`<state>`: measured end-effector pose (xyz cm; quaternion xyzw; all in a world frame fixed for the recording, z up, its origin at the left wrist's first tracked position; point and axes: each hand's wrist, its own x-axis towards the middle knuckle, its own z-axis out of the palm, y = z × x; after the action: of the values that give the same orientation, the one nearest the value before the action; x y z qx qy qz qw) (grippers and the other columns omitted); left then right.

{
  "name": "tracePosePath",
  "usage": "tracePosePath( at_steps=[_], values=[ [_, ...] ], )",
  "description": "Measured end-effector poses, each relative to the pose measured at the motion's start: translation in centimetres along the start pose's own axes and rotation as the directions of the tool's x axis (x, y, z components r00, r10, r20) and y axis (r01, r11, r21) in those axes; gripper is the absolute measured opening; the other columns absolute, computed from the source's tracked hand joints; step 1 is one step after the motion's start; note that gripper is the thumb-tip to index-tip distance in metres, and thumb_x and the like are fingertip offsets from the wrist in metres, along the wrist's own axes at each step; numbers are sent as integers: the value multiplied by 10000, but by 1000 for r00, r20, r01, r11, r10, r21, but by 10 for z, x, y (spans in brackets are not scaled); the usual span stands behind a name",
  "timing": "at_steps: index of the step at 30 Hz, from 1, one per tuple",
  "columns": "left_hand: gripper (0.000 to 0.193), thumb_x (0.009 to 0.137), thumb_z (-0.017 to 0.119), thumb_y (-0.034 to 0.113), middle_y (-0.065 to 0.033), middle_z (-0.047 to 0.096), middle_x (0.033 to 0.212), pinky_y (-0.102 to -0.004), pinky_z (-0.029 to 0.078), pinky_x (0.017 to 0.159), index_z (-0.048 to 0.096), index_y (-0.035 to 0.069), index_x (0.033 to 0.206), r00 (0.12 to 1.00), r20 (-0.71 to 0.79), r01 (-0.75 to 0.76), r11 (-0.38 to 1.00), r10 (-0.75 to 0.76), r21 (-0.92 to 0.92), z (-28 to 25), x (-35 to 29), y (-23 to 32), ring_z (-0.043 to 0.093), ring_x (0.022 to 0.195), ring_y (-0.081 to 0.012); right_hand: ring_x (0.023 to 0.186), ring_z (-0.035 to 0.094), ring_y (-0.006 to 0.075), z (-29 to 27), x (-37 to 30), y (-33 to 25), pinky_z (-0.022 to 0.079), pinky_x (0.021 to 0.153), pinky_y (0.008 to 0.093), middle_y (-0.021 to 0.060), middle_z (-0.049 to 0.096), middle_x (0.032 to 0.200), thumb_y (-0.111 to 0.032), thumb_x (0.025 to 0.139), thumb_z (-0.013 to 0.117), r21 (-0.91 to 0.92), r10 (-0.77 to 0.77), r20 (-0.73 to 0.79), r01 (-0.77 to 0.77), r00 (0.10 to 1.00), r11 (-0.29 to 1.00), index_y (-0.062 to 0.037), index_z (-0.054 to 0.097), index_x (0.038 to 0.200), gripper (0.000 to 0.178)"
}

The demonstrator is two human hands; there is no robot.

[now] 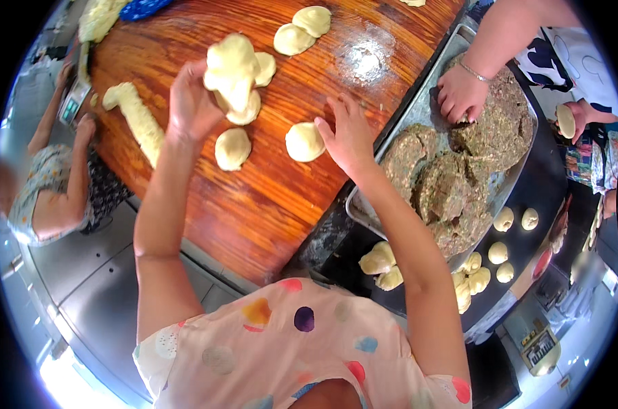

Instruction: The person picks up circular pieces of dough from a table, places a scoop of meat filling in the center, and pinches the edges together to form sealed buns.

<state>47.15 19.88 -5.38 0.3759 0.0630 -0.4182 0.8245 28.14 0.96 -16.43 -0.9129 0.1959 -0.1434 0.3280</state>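
Note:
My left hand (194,102) grips a pale yellow dough piece (232,68) over the wooden table; its fingertips are partly hidden behind the dough. More rounds of dough show beside and under this piece, and I cannot tell whether they are stuck to it. A separate dough ball (233,149) lies just below that hand. My right hand (350,136) is open with fingers spread, its thumb side at the edge of another dough ball (305,142) on the table.
Two flattened dough rounds (302,31), scattered flour (365,58) and a dough strip (137,119) lie on the table (254,218). At right, a co-worker's hand (464,92) reaches into a metal tray (363,211) of chopped filling (452,191). Dough balls (498,253) sit beyond the tray. Another person (56,184) works at left.

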Motion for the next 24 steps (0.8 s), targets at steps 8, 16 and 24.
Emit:
tracePosePath(
  at_steps=[8,16,24],
  values=[
    [535,934,529,235,-113,535,1333,-412,422,1050,403,24,1410,986,-52,165,955,-157,247,36,-196,-168,531,1227,-249,1078,559,147,-104,-144,-39,440,953,311,64,626,1155,-425,970,575,831,-108,458,-381,882,406,-8,552,1271,515],
    [623,937,635,229,-130,557,1282,-308,438,977,345,117,1476,772,32,416,543,-635,730,145,-279,-393,552,1161,-178,1059,591,149,-226,-431,52,479,924,294,95,611,1170,-215,830,775,793,530,175,-438,830,424,-14,528,1272,545],
    [430,947,633,272,-87,606,1212,-330,497,925,516,28,1281,534,38,548,380,-845,745,176,-299,-556,611,1086,-176,978,571,136,-285,-574,95,492,849,281,67,576,1070,-19,788,758,908,877,-356,-100,321,406,-35,503,1274,549]
  ],
)
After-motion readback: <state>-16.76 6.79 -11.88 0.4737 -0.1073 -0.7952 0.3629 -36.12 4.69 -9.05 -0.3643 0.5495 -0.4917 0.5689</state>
